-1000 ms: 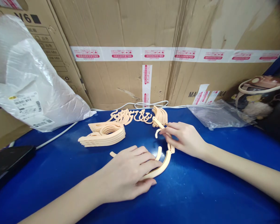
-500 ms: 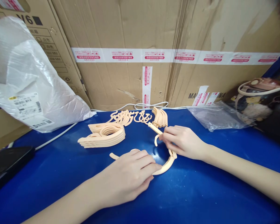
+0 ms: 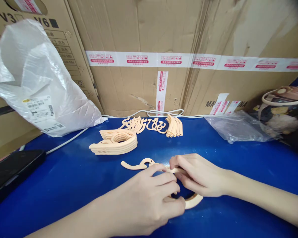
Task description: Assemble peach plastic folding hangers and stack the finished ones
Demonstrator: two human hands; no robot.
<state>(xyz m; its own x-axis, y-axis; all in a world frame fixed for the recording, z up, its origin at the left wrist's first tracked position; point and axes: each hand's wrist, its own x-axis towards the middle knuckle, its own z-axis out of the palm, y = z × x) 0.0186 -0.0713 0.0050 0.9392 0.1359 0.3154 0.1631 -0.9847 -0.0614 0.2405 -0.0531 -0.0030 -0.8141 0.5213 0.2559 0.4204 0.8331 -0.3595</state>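
Both hands work on a beige folding hanger (image 3: 195, 202) low over the blue table. My left hand (image 3: 149, 196) is closed on its near part, fingers curled over the middle. My right hand (image 3: 201, 175) pinches a slim hanger arm just behind the left fingertips. The joint between these parts is hidden by the fingers. A separate-looking curved piece (image 3: 131, 166) with a rounded loop lies just beyond my left hand; whether it joins the held hanger cannot be made out.
Behind and left is a stack of folded hangers (image 3: 116, 145). Loose hooks (image 3: 136, 125) and a bundle of hanger arms (image 3: 174, 126) lie at the back. A plastic bag (image 3: 238, 127), white parcel (image 3: 39, 86), black phone-like device (image 3: 15, 175) and cardboard boxes (image 3: 139, 89) surround them.
My right hand has come down and nearer, bringing the slim arm in against my left hand. The hanger has shifted toward me, and the looped piece shows more. The view has turned slightly left.
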